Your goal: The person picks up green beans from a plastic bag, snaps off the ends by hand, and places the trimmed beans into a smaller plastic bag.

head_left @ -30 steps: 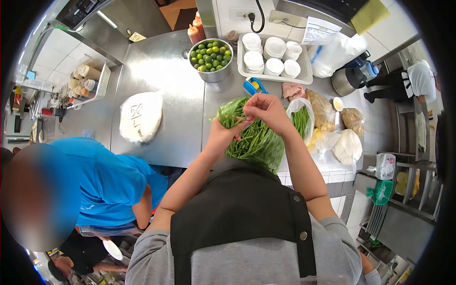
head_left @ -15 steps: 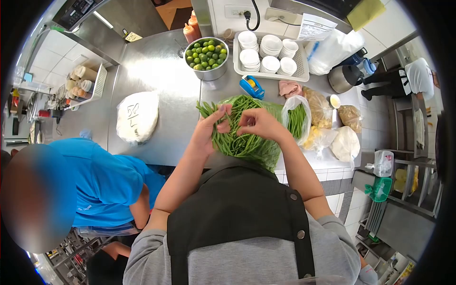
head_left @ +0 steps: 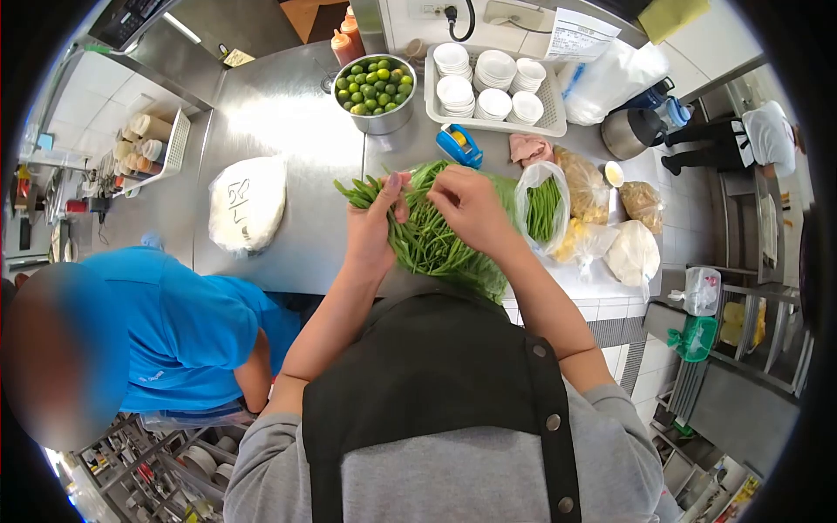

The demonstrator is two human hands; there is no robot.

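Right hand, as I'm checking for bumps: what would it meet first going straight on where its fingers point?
The right hand would probably meet the green beans, then the left hand; depth is unclear, so it might pass above the beans.

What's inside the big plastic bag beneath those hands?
Long, thin green beans show in the plastic bag. The right hand covers part, and anything beneath the top beans is hidden.

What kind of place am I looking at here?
Most likely a commercial kitchen, perhaps a restaurant's. The signs are the long stainless-steel counter, the stacks of small white bowls on it, and the large bunch of green beans being handled there.
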